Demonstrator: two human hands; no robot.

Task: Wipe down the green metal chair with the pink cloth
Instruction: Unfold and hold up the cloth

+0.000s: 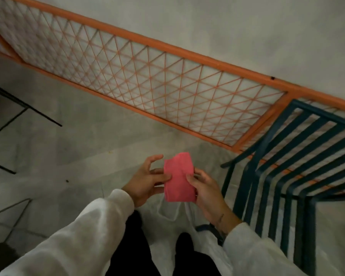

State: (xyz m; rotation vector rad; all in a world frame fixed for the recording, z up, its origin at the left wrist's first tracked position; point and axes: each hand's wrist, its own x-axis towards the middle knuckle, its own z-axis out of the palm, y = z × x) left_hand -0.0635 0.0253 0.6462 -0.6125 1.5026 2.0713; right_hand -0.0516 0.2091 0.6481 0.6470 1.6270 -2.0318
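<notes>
Both hands' fingers (190, 179) pinch the folded pink cloth (178, 177) beside the green chair (299, 156).

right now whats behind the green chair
Behind the green chair runs an orange mesh railing, its lattice showing between the slats. Where the slats cover it, the railing's lower bar is hidden.
</notes>
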